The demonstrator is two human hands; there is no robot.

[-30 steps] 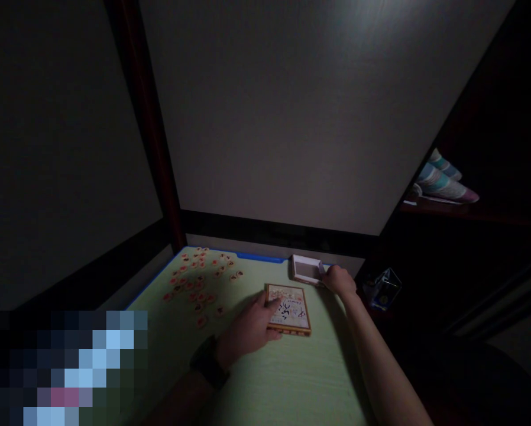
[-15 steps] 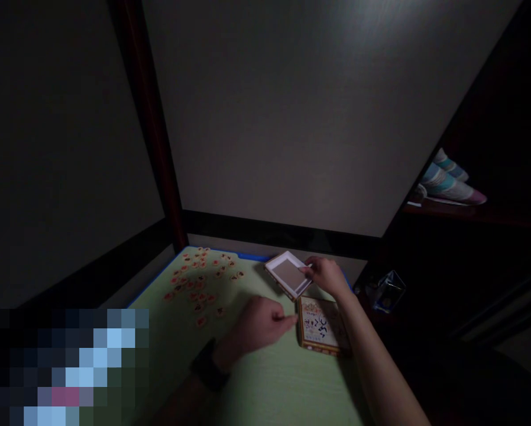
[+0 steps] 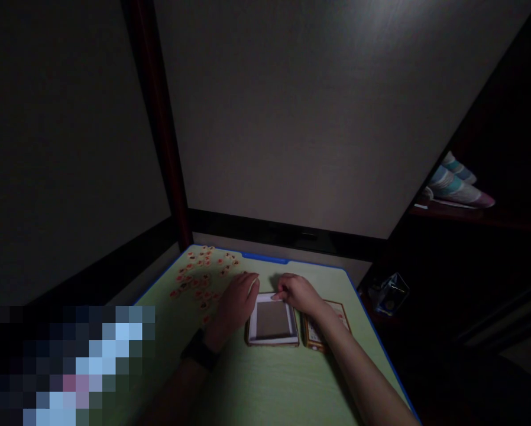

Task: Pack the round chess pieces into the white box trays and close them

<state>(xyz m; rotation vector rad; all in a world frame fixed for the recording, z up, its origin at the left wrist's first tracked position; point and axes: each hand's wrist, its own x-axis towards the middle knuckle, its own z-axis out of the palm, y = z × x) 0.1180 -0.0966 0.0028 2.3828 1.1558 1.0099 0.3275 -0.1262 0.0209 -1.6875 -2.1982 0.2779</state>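
Pulled in from the far right of the table (image 3: 265, 384), the shallow tray (image 3: 272, 320) has turned square and now lies in front of the person, between the two hands; half a second ago it sat at a slant, farther back. In the head view, the right hand (image 3: 297, 293) is at the tray's far right corner, thumb inside the wall and fingers bent beyond it, so it pinches the rim. The left hand (image 3: 236, 302) has come forward to the tray's far left corner; its fingers lie close together and the thumb is near the rim, but whether they grip it I cannot tell.

Within the tray, white inner walls frame a flat brown-grey base, open side up. Just to its right lies the printed box (image 3: 315, 336), partly covered by the right forearm (image 3: 349, 355); its decorated face is up and its inside is hidden. Round game pieces (image 3: 198, 293) with red or dark marks are scattered loose on the far left of the table, some hidden by the left hand. A dark wristband (image 3: 200, 351) circles the left wrist. Beyond the table's right edge stands a shiny bag (image 3: 392, 294), dimly lit.
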